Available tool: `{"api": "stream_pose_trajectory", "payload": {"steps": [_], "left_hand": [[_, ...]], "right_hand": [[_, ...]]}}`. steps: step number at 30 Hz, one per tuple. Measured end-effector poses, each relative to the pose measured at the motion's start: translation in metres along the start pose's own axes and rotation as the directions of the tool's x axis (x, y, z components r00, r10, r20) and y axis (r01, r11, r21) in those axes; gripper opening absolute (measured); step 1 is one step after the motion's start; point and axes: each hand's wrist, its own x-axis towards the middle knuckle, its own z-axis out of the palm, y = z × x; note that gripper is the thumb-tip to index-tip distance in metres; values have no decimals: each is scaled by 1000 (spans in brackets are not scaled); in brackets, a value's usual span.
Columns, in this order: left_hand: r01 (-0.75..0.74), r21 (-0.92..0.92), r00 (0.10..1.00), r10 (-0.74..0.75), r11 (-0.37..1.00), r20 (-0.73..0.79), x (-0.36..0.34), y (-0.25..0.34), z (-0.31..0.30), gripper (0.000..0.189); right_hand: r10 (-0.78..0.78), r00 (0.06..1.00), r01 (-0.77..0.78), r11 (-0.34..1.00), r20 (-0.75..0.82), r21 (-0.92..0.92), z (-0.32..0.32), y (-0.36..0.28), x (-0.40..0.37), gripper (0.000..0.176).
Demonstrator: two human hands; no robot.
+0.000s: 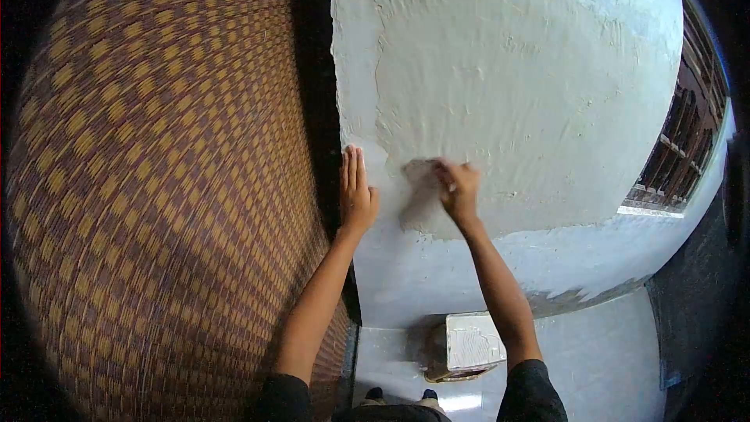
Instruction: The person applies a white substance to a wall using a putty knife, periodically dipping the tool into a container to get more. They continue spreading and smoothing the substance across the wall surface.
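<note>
Wet, greyish plaster covers a large patch of the pale wall. My right hand is closed on a thin, flat scraper, blurred by motion, whose blade lies near the lower left part of the patch. To its left, my left hand rests flat with fingers stretched out along the wall's left edge, holding nothing. The scraper's exact shape is smeared.
A woven brown and yellow mat fills the left side. On the tiled floor below stands a box with white material on its top. A barred window opening is at the right.
</note>
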Motion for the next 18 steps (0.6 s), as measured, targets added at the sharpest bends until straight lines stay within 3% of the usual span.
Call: {"api": "stream_pose_trajectory", "payload": {"steps": [1,2,3,4,6,9,10,13,15,16,18], "left_hand": [[-1,2,1000,1,1000,-1,1,-1,-1,78],[5,-3,1000,-5,1000,12,1,-2,-1,78],[13,-9,1000,-13,1000,27,0,-2,-1,79],[15,-9,1000,-15,1000,28,-1,-2,-1,79],[27,7,999,-27,1000,28,-1,-1,1,80],[29,27,999,-29,999,16,-2,0,4,81],[26,26,999,-27,999,19,-3,-1,6,81],[43,8,999,-43,999,7,-2,-1,8,81],[35,-18,999,-35,999,25,-2,-1,4,81],[34,-15,999,-34,999,26,-2,-1,3,81],[17,-18,999,-16,1000,36,-2,-2,1,81]], "right_hand": [[53,985,-52,999,-164,15,-3,12,2,35],[190,941,-211,976,-282,-46,-10,16,7,27],[339,861,-355,934,-379,29,-21,18,11,23],[425,772,-398,903,-472,162,-29,18,16,24],[497,731,-343,860,-468,379,-31,25,17,23],[296,931,-239,937,-214,256,-21,7,10,18],[178,964,-146,975,-196,168,-20,-7,12,18],[138,980,-120,984,-141,133,-9,-12,4,19],[70,995,-70,998,-68,-6,-7,-4,1,20],[71,995,-71,997,-70,-4,-10,3,2,20],[367,843,-343,930,-393,131,-22,15,9,20]]}}
